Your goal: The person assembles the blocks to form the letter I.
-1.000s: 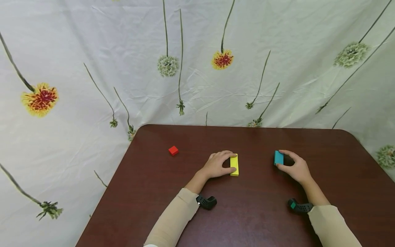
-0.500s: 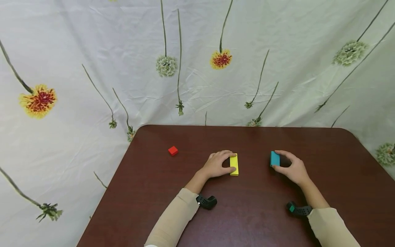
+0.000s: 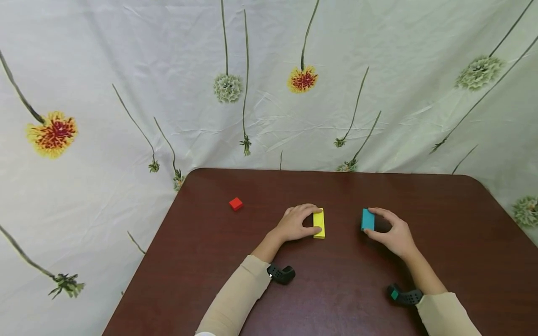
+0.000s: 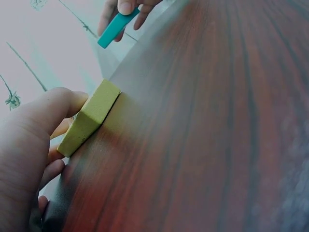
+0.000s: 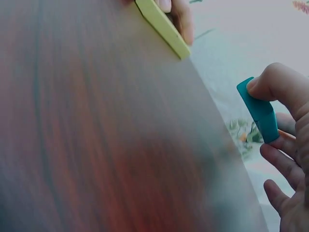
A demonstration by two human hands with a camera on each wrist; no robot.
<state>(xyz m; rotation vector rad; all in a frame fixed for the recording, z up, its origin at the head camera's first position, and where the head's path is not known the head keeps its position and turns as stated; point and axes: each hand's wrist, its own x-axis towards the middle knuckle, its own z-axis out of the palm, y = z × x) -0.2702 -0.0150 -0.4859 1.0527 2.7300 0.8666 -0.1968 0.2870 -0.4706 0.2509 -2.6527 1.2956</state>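
My left hand (image 3: 295, 225) grips a yellow rectangular block (image 3: 319, 220) by its two ends, thumb on the near end and fingers on the far one. The left wrist view shows this block (image 4: 91, 116) standing on the table. To the right, my right hand (image 3: 396, 234) pinches a turquoise block (image 3: 367, 219) between thumb and fingers. Seen from the right wrist, the turquoise block (image 5: 260, 111) is held up off the tabletop, tilted. A gap of bare wood separates the two blocks.
A small red block (image 3: 236, 204) lies toward the back left of the dark brown table (image 3: 319, 303). Behind the far edge hangs a white cloth (image 3: 269, 102) printed with flowers. Each wrist wears a black band (image 3: 280, 274).
My right hand has carried the turquoise block leftward and slightly nearer to me, narrowing the gap to the yellow block. The left hand, the yellow block and the red block have stayed put.
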